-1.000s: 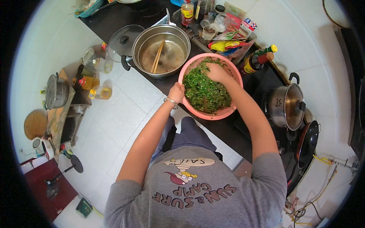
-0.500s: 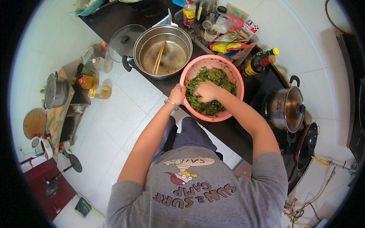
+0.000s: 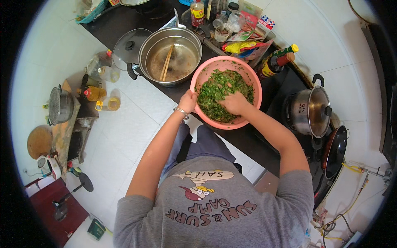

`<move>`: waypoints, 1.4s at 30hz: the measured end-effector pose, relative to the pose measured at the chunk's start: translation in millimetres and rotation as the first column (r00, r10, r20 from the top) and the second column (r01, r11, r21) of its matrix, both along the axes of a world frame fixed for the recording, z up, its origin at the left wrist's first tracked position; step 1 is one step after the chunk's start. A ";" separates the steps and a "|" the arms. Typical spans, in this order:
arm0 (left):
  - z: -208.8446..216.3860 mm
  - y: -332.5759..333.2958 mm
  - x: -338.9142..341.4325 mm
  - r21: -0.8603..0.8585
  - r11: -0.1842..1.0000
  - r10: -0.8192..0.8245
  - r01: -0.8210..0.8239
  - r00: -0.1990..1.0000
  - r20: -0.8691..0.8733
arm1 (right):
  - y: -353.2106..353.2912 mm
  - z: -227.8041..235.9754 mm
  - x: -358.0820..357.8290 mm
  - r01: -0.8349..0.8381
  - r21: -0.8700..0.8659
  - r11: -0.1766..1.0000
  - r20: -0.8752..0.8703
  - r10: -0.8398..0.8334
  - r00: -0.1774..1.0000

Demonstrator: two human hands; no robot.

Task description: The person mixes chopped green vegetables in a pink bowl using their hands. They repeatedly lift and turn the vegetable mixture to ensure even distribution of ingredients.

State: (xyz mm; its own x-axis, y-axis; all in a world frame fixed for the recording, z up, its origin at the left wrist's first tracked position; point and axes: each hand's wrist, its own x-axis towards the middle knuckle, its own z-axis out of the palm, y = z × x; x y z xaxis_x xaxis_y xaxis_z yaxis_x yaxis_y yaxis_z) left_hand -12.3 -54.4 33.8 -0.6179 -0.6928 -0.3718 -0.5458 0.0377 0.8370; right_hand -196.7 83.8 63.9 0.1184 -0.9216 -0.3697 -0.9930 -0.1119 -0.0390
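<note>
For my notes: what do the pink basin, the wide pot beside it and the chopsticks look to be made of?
Pink basin: probably plastic, evenly coloured, with a smooth-looking rim.
Wide pot: looks like stainless steel, bare silvery grey with bright reflections along its wall.
Chopsticks: likely wood or bamboo, going by their tan colour; finish unclear.

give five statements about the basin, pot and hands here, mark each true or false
1. The left hand holds the rim of the round pink plastic basin. True.
2. The right hand is outside the basin. False: that hand is in the chopped green mixture inside.
3. Thin wooden chopsticks rest in the round steel pot. True.
4. The round glass lid covers that pot. False: the lid lies beside it.
5. The silver bracelet is on the right wrist. False: it circles the left wrist.
</note>
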 end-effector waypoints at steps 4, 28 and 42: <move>-16.4 -5.6 2.3 -0.016 1.000 -0.011 0.012 0.997 0.081 | -20.5 15.3 -5.9 -0.049 0.050 0.998 0.009 0.048 0.999; -21.1 5.3 -4.2 -0.233 0.972 0.054 -0.042 0.997 0.047 | -30.0 16.4 27.0 -0.069 0.142 0.987 0.089 0.056 0.994; -21.7 5.5 -3.7 -0.237 0.971 0.048 -0.033 0.997 0.056 | -58.0 17.5 16.4 0.023 0.033 0.999 0.002 -0.023 1.000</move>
State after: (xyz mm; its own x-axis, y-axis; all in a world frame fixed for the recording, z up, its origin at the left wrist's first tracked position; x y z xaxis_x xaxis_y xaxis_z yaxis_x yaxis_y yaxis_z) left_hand -16.0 -48.9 12.1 -0.5689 -0.7892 -0.2312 -0.6009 0.2070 0.7720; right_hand -180.3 25.8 81.4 0.0986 -0.9113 -0.3997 -0.9951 -0.0879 -0.0449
